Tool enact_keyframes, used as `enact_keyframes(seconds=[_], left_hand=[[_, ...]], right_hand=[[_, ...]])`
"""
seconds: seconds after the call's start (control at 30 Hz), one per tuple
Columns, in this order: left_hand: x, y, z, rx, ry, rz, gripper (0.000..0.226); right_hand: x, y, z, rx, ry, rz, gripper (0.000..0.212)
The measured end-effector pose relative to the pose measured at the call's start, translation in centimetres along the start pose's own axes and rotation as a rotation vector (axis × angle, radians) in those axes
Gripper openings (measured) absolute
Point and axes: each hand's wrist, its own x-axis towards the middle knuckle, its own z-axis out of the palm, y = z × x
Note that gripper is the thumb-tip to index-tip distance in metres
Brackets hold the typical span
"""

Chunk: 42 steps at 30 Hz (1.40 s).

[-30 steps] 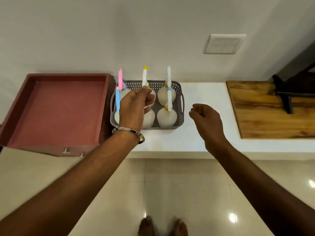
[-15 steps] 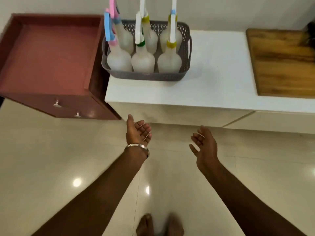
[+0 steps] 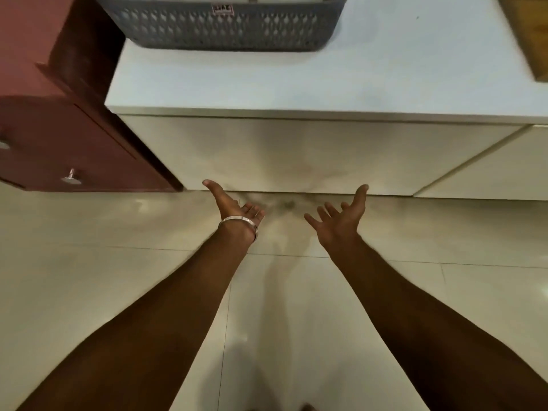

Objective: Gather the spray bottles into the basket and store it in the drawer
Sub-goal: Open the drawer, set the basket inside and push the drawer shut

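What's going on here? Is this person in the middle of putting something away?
Seemingly so. A grey basket sits on the white counter, next to a reddish-brown drawer unit. Neither hand is holding anything: the left hand, with a bracelet at the wrist, and the right hand are both open, palms up, reaching low toward the counter's front. The basket's contents are cut off at the top of the view.
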Motion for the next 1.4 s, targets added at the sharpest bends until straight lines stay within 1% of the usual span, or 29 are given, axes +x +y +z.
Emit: enact_keyframes(seconds=[0.17,0.27,0.4,0.5,0.57,0.67,0.77,0.87,1.07,1.27,1.4], left_hand=[[5.2,-0.1,0.7,-0.101,-0.038,0.002,0.124],[7.0,-0.4,1.1,-0.133,-0.105,0.025,0.123],[8.9,-0.4,1.4,-0.154,-0.165,0.067,0.113],[9.1,-0.6,1.3,-0.113,-0.157,0.055,0.121],[9.0,-0.9,1.0,-0.116,-0.162,0.059,0.119],[8.5,-1.6,0.1,-0.163,-0.158,0.071,0.112],[7.5,-2.8,-1.6,-0.185,-0.135,0.09,0.11],[6.2,-4.0,-3.4,-0.208,-0.117,0.092,0.106],[2.5,-6.5,-8.2,-0.208,-0.112,0.07,0.104],[-0.7,-9.1,-12.9,-0.237,-0.078,0.025,0.107],[-2.5,-10.5,-15.3,-0.235,-0.104,0.031,0.106]], right_hand=[[5.1,0.7,0.5,0.126,-0.019,-0.018,0.106],[6.9,0.7,0.9,0.169,-0.088,-0.037,0.104],[8.3,0.9,1.4,0.167,-0.162,-0.072,0.101],[8.3,1.1,1.1,0.155,-0.183,-0.051,0.103],[8.1,1.2,0.7,0.144,-0.177,-0.046,0.106],[7.1,1.8,-0.1,0.153,-0.144,-0.051,0.108],[5.6,2.9,-1.4,0.193,-0.08,-0.038,0.111],[4.0,3.7,-2.9,0.227,-0.032,-0.027,0.11],[-0.1,5.8,-7.3,0.255,0.019,0.017,0.112],[-4.1,8.2,-11.6,0.256,0.052,0.041,0.113],[-5.9,9.2,-14.1,0.247,0.022,0.037,0.112]])
